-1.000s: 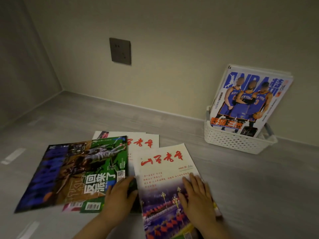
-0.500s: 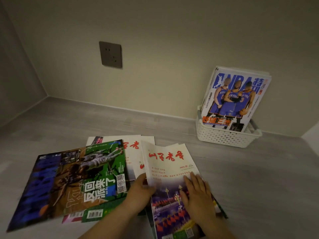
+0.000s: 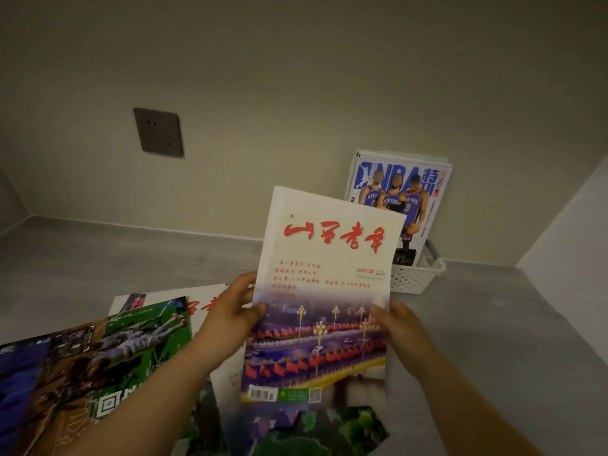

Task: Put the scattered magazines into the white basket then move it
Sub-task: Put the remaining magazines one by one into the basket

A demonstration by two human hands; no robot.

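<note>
Cream-covered, red-titled magazine (image 3: 325, 291) is up off the floor (image 3: 493, 324), long axis upright, title end tipped toward the wall. Two hands hold it: left hand (image 3: 230, 315) fingers pinch its left edge, right hand (image 3: 399, 327) fingers grip the right. One white basket (image 3: 416, 278) behind holds an NBA magazine (image 3: 399, 195) upright. At least three more lie scattered below.

Basket (image 3: 415, 278) half hidden behind raised magazine (image 3: 325, 284).
</note>
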